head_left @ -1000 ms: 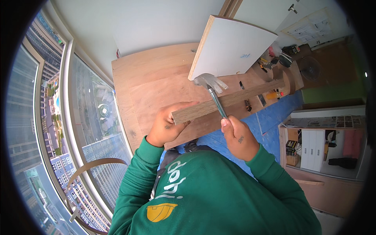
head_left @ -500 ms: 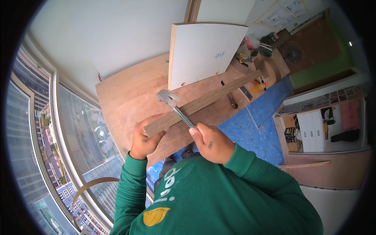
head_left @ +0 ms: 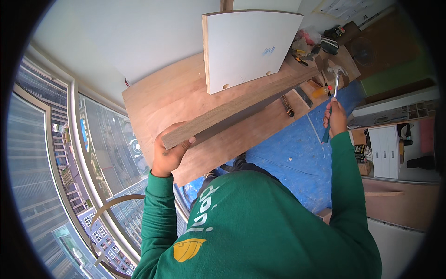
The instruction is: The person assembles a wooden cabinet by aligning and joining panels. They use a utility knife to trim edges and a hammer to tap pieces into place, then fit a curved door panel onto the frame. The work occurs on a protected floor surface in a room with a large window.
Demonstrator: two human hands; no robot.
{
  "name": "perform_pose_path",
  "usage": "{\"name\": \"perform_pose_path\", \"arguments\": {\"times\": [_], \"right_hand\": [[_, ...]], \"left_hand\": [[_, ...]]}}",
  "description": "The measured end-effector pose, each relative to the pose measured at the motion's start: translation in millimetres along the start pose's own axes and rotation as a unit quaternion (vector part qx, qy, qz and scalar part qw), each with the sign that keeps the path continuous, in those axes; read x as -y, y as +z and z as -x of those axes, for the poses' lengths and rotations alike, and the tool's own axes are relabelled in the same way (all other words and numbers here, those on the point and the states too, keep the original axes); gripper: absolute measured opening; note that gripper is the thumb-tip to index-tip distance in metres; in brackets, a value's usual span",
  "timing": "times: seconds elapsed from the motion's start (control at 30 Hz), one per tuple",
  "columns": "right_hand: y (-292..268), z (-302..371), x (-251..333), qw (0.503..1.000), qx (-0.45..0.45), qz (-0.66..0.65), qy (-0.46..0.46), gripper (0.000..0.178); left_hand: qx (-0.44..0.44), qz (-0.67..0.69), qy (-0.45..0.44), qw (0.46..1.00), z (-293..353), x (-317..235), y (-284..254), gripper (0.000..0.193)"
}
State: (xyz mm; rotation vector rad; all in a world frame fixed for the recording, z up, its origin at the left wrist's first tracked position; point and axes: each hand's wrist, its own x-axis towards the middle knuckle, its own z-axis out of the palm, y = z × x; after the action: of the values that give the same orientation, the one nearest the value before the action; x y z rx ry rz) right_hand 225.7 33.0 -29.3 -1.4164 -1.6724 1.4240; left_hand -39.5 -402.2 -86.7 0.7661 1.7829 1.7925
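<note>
Actually, the long brown wood-grain board lies slantwise over the light-brown plywood desk, from the near left towards the far right, with a darker side face below its upper face. I cannot tell whether its far right end touches the desk. The left hand has hold of the near left end: the thumb is on the near side and the fingers are bent round the far side, open only as wide as the board.

In my judgement, the board is stiff, rather heavy at the far end and not very slippery; its corners may chip. A hold nearer to its middle, on both long sides, should balance it better.

At right, the right hand has its fingers closed round the handle of a silver claw hammer with a dark teal grip, well apart from the near end. On the far side stands a white rectangular panel; at right lie orange-and-black pliers.
</note>
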Motion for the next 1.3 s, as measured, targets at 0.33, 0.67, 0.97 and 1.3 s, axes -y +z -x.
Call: {"name": "perform_pose_path", "arguments": {"times": [0.33,0.67,0.97,1.3], "right_hand": [[-45.1,-136.5,-209.2,0.970,0.053,0.230,0.056,0.027],[9.3,-284.2,-290.2,0.911,0.111,0.392,-0.065,0.035],[56.1,-336.8,-300.9,0.829,0.141,0.529,-0.115,0.042],[110.4,-234.1,-151.3,0.820,0.496,0.215,-0.188,0.073]], "left_hand": [[-0.253,-0.035,-0.049,0.966,18.4,49.9,31.6,0.051],[-0.400,-0.087,-0.039,0.911,21.0,81.7,66.8,0.053],[-0.377,-0.078,-0.104,0.917,27.5,98.8,56.4,0.056],[-0.359,0.001,-0.130,0.924,12.1,123.2,37.3,0.066]]}}
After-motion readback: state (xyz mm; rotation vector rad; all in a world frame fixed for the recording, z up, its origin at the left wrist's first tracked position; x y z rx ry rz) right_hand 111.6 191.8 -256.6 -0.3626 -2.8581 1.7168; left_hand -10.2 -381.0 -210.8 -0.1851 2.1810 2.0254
